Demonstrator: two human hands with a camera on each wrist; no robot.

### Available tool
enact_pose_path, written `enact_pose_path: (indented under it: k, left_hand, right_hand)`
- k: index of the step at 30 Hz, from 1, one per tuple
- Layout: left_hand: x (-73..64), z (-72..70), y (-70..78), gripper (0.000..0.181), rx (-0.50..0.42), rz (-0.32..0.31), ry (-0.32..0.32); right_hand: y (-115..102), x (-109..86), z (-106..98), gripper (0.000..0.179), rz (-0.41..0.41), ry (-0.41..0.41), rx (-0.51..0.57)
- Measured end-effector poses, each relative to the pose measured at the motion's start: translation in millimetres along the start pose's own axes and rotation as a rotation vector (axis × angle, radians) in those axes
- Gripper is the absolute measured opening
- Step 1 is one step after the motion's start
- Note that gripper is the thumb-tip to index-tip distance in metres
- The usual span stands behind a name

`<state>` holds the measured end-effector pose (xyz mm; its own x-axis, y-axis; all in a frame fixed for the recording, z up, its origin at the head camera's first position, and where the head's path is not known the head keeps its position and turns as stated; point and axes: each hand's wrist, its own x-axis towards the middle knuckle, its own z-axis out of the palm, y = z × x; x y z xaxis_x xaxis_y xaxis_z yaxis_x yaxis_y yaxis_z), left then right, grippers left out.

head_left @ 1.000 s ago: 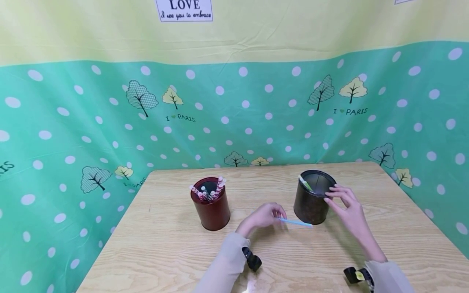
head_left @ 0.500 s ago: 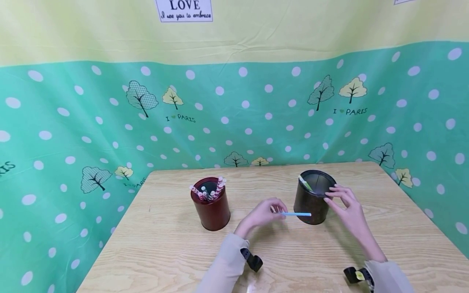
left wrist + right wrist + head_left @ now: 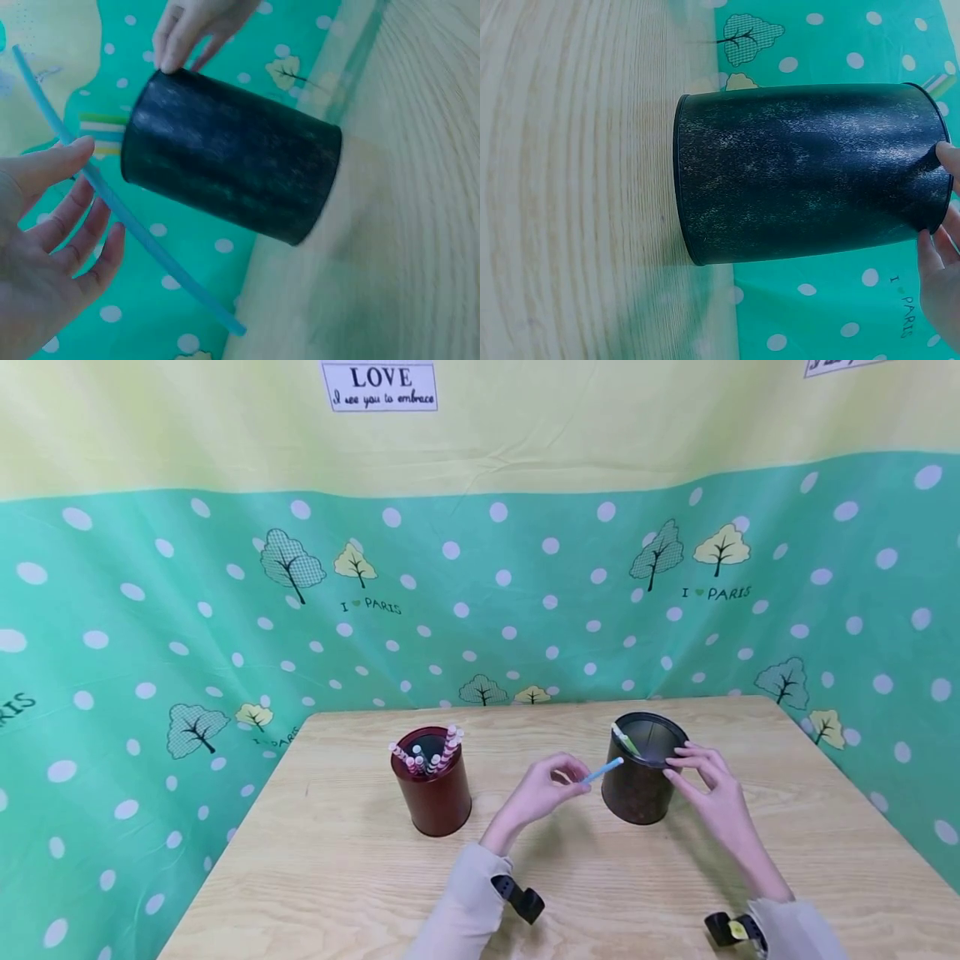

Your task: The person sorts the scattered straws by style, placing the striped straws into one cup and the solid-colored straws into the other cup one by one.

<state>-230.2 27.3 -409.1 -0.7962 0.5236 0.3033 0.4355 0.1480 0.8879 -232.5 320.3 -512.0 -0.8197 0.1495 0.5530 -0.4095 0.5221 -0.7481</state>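
My left hand [image 3: 543, 787] pinches a light blue straw [image 3: 603, 769] between thumb and fingers, close to the left of the black canister [image 3: 637, 792]. In the left wrist view the straw [image 3: 161, 255] slants across in front of the canister's open end. The canister stands upright, with a few green, white and yellow straws [image 3: 103, 127] poking out of its mouth. My right hand [image 3: 718, 797] holds the canister's right rim, thumb and fingertips on its edge, as the right wrist view also shows at the fingers [image 3: 930, 259].
A dark red canister [image 3: 438, 802] with several red-and-white striped straws [image 3: 452, 743] stands to the left on the wooden table [image 3: 337, 877]. Behind the table hangs a green and yellow dotted cloth [image 3: 420, 560].
My left hand has lifted the blue straw from low in front of the black canister up towards its rim, and the straw's far end now tilts upward. My right hand has stayed at the rim.
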Motion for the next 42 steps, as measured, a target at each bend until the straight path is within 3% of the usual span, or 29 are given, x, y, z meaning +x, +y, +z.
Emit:
enact_pose_path:
  k: [6, 13, 22, 32, 38, 42]
  left_hand:
    - [-2.0, -3.2, 32.3, 0.014, -0.055, 0.005, 0.076]
    - [2.3, -3.2, 50.7, 0.018, -0.188, 0.048, 0.159]
    - [5.3, 4.5, 74.3, 0.019, -0.349, 0.137, 0.320]
    - [18.0, 14.7, 86.3, 0.019, -0.389, 0.228, 0.396]
    - [24.2, 22.3, 84.2, 0.019, -0.387, 0.240, 0.407]
    - [27.1, 27.0, 79.6, 0.019, -0.375, 0.213, 0.397]
  right_hand:
    - [5.9, -1.1, 3.4, 0.022, 0.023, 0.016, -0.064]
    - [9.9, 0.0, 4.4, 0.022, 0.023, 0.025, -0.063]
    - [12.3, 0.3, 4.2, 0.022, 0.022, 0.024, -0.070]
    - [2.2, -1.4, 1.1, 0.021, 0.019, 0.023, -0.073]
    - [2.6, -0.1, 1.2, 0.021, 0.009, 0.028, -0.066]
    - [6.2, 0.8, 2.3, 0.022, -0.004, 0.026, -0.047]
